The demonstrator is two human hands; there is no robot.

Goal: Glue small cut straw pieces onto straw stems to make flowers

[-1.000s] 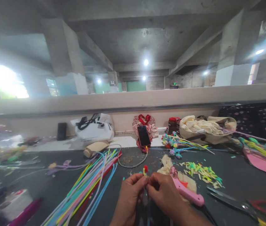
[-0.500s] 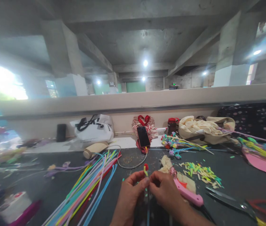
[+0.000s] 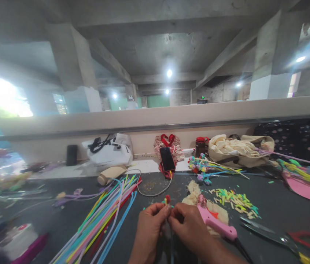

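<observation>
Close together at the front middle of the table, both my hands work on one pipe cleaner flower [image 3: 167,199] with a red tip and a bit of yellow below it. My left hand [image 3: 152,223] pinches it between thumb and fingers. Beside it, the fingers of my right hand [image 3: 187,220] are closed at the same stem, partly hidden behind the knuckles. A thin pale blue stem [image 3: 172,249] hangs down below the hands. Just right of my right hand lies a pink glue gun [image 3: 221,224] on a beige cloth [image 3: 193,190].
Long coloured pipe cleaners [image 3: 108,220] lie at the left. Short cut pieces [image 3: 236,201] and scissors [image 3: 270,233] are at the right. Finished flower stems [image 3: 207,168], a phone [image 3: 167,158] with its cable, and bags [image 3: 111,150] stand at the back.
Both hands have come slightly lower, and the red tip has shifted a little down and left. My right hand's fingers have curled more at the stem.
</observation>
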